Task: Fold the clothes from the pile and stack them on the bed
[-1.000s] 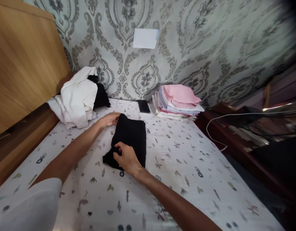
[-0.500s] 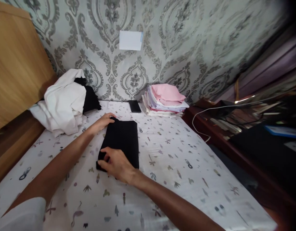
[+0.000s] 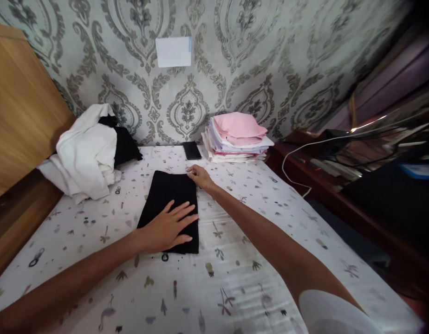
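A folded black garment (image 3: 172, 190) lies flat on the bed sheet, roughly rectangular. Across its nearer half my left hand (image 3: 169, 227) rests palm down, fingers spread. At the garment's far right corner is my right hand (image 3: 199, 176), its thumb and fingers drawn together on the edge in a pinch. The exact garment type cannot be made out.
A loose heap of white clothes (image 3: 85, 153) with black cloth (image 3: 126, 146) lies at the left, beside a wooden panel (image 3: 26, 106). Along the wall are a black phone (image 3: 191, 150) and a stack of folded clothes (image 3: 238, 132). A white cable (image 3: 286, 167) hangs at the right.
My left hand has come from the garment's far left corner to lie flat on its nearer part. My right hand has gone from the near left corner to the far right corner.
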{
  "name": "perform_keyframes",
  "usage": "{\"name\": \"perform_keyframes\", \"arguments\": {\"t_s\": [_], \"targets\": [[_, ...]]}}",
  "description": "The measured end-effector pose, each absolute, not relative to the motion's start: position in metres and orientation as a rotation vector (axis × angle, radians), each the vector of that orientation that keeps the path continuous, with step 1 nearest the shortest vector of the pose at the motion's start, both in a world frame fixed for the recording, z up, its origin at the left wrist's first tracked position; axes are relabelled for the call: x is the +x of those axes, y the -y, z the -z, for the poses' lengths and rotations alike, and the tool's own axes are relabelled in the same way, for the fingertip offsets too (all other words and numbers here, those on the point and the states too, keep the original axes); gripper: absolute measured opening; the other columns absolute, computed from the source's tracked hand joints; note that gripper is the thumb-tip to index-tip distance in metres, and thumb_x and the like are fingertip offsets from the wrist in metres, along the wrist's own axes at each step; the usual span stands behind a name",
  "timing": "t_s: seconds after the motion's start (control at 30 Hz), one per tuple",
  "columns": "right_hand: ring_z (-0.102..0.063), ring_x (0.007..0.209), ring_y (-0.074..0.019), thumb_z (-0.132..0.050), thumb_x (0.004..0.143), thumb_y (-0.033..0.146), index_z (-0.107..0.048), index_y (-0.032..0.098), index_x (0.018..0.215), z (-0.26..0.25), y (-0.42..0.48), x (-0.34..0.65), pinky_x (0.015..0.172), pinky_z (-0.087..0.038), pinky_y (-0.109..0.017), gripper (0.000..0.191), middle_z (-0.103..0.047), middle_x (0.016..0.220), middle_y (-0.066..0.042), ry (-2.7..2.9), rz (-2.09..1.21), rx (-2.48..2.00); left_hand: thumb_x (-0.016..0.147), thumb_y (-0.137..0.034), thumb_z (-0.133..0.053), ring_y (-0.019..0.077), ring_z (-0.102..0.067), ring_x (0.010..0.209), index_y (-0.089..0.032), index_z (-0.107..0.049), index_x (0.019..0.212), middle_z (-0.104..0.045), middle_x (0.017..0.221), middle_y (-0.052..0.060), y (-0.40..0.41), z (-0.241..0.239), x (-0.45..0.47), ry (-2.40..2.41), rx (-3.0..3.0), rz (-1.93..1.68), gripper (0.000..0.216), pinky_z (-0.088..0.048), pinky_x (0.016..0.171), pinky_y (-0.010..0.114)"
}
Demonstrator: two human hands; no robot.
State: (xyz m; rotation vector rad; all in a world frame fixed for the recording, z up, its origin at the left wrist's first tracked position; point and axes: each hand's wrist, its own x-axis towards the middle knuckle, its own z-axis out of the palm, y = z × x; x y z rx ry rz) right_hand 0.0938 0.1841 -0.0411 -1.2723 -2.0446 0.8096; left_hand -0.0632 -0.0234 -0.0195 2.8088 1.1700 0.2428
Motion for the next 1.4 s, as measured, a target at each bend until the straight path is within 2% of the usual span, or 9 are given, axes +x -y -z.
{"name": "perform_keyframes", "arguments": {"t_s": [0.23,0.37,0.57,0.67,0.83,1.03,1.13,1.23,1.4], "targets": [[-0.060,0.076,-0.0204,-0.055,0.081,0.020,-0.066,0.018,0.091,0.041,-0.180,0.107,0.080,-0.048,-0.035,0.015,-0.065,0.075,-0.002,2.057,-0.662,-1.291,0.103,-0.042,-0.041,0.0258,-0.022,0.153,-0.031,-0.037,0.152,-0.034,0.162,0.007,0.027,0.016,-0.077,-1.060,2.864,-0.200,0.050,-0.014,0.123,0.055],[-0.058,0.112,-0.0258,-0.049,0.087,0.019,-0.068,0.017,0.107,0.032,-0.155,0.097,0.103,-0.041,-0.043,0.028,-0.068,0.115,-0.012,2.116,-0.512,-1.197,0.103,-0.044,-0.043,0.0264,-0.021,0.153,-0.030,-0.039,0.152,-0.032,0.163,0.009,0.029,0.016,-0.075,-1.083,2.820,-0.199,0.051,-0.012,0.123,0.056],[-0.030,0.149,-0.0230,-0.039,0.102,0.036,-0.049,0.022,0.145,0.036,-0.132,0.077,0.121,-0.021,-0.048,0.047,-0.042,0.158,-0.010,2.718,-0.476,-0.789,0.100,-0.041,-0.050,0.0261,-0.023,0.152,-0.042,-0.044,0.148,-0.032,0.163,0.002,0.036,0.013,-0.074,-0.913,2.720,-0.214,0.048,-0.006,0.124,0.056],[-0.024,0.152,-0.0253,-0.033,0.104,0.039,-0.039,0.019,0.153,0.037,-0.146,0.074,0.122,-0.016,-0.053,0.053,-0.033,0.162,-0.012,2.779,-0.484,-1.005,0.100,-0.042,-0.051,0.0251,-0.024,0.152,-0.045,-0.038,0.150,-0.036,0.161,-0.001,0.045,0.010,-0.071,-0.798,2.660,-0.164,0.053,-0.004,0.125,0.055],[-0.024,0.152,-0.0276,-0.035,0.105,0.033,-0.043,0.016,0.149,0.027,-0.157,0.074,0.121,-0.016,-0.055,0.048,-0.035,0.161,-0.014,2.716,-0.425,-1.174,0.098,-0.045,-0.052,0.0259,-0.028,0.151,-0.042,-0.043,0.148,-0.041,0.158,0.000,0.053,0.001,-0.069,-0.738,2.545,-0.187,0.051,-0.005,0.125,0.054],[-0.027,0.150,-0.0296,-0.039,0.100,0.017,-0.051,0.007,0.141,0.016,-0.087,0.074,0.122,-0.020,-0.051,0.044,-0.038,0.158,-0.021,2.427,-0.284,-1.234,0.103,-0.041,-0.037,0.0237,-0.067,0.109,-0.021,-0.069,0.118,-0.074,0.114,0.007,0.012,-0.025,-0.094,-1.192,2.123,-0.741,0.041,-0.047,0.103,0.038],[-0.023,0.152,-0.0301,-0.049,0.098,0.025,-0.051,0.009,0.142,0.018,-0.027,0.073,0.123,-0.018,-0.052,0.047,-0.034,0.160,-0.021,2.515,-0.339,-1.020,0.101,-0.036,-0.039,0.0266,-0.057,0.126,-0.018,-0.065,0.124,-0.066,0.132,0.011,-0.032,-0.018,-0.111,-1.476,2.217,-0.843,0.039,-0.038,0.112,0.042],[-0.024,0.152,-0.0301,-0.054,0.097,0.040,-0.047,0.015,0.147,0.025,0.024,0.072,0.122,-0.018,-0.055,0.056,-0.034,0.160,-0.018,2.722,-0.403,-0.682,0.100,-0.038,-0.043,0.0268,-0.033,0.148,-0.022,-0.056,0.137,-0.047,0.154,0.010,-0.069,0.004,-0.121,-1.560,2.336,-0.534,0.043,-0.017,0.122,0.049],[-0.027,0.151,-0.0255,-0.050,0.100,0.046,-0.047,0.020,0.147,0.028,0.064,0.080,0.123,-0.018,-0.054,0.053,-0.041,0.158,-0.012,2.838,-0.501,-0.293,0.101,-0.047,-0.036,0.0256,-0.025,0.151,-0.025,-0.048,0.145,-0.037,0.161,0.010,-0.100,0.029,-0.125,-1.621,2.326,-0.362,0.051,-0.008,0.122,0.053]]}}
